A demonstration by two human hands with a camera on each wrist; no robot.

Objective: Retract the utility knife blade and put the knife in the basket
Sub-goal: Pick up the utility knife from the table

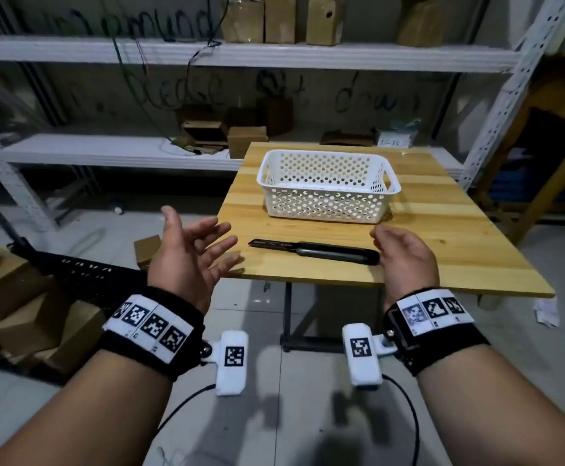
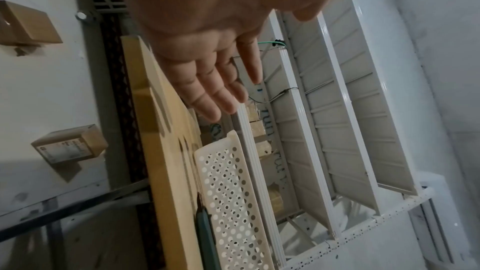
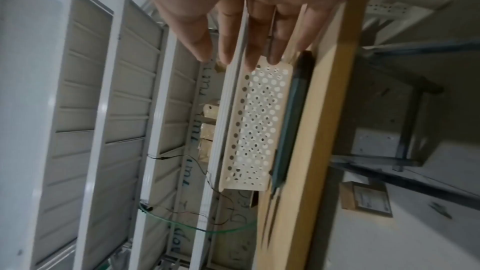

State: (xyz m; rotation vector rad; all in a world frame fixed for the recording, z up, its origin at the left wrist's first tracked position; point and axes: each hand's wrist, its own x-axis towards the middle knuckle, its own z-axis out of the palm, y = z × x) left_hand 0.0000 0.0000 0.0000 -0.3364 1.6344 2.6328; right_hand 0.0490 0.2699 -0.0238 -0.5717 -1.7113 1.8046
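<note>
A black utility knife (image 1: 321, 251) lies flat on the wooden table (image 1: 442, 237), blade end pointing left and extended out of the handle. In the wrist views the knife (image 2: 205, 231) (image 3: 291, 114) shows as a dark bar beside the basket. A white perforated basket (image 1: 328, 186) (image 2: 231, 202) (image 3: 254, 126) stands just behind it and looks empty. My left hand (image 1: 190, 253) (image 2: 215, 81) hovers open, palm up, at the table's left front corner, holding nothing. My right hand (image 1: 402, 253) (image 3: 249, 34) hangs open by the knife's handle end, close to it.
Metal shelving (image 1: 207, 55) with cardboard boxes and loose wires runs behind the table. More boxes (image 1: 22, 304) and a black perforated panel (image 1: 82, 274) sit on the floor at left. A wooden frame (image 1: 543, 163) stands at right.
</note>
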